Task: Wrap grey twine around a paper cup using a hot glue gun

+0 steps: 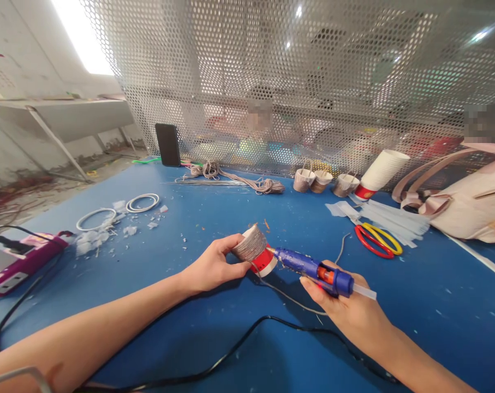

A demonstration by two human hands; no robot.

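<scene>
My left hand [218, 263] grips a paper cup [253, 245], tilted above the blue table. Grey-brown cord is wound round most of the cup; a red band and white rim show at its lower right end. From the cup a loose strand of cord [290, 297] trails toward my right hand [353, 300]. That hand is closed round a blue hot glue gun [308, 265], whose nozzle meets the red band or lies very close to it. A clear glue stick [365, 291] pokes out of the gun's back end.
Scissors [378, 240], glue sticks [394, 218], stacked paper cups [382, 172] and several cord-wrapped cups [303, 180] lie at the right. Cord bundles [267, 185] and a phone [168, 144] are by the perforated screen [214, 82]. A black cable [231, 355] crosses the front; a purple power strip [24, 262] is left.
</scene>
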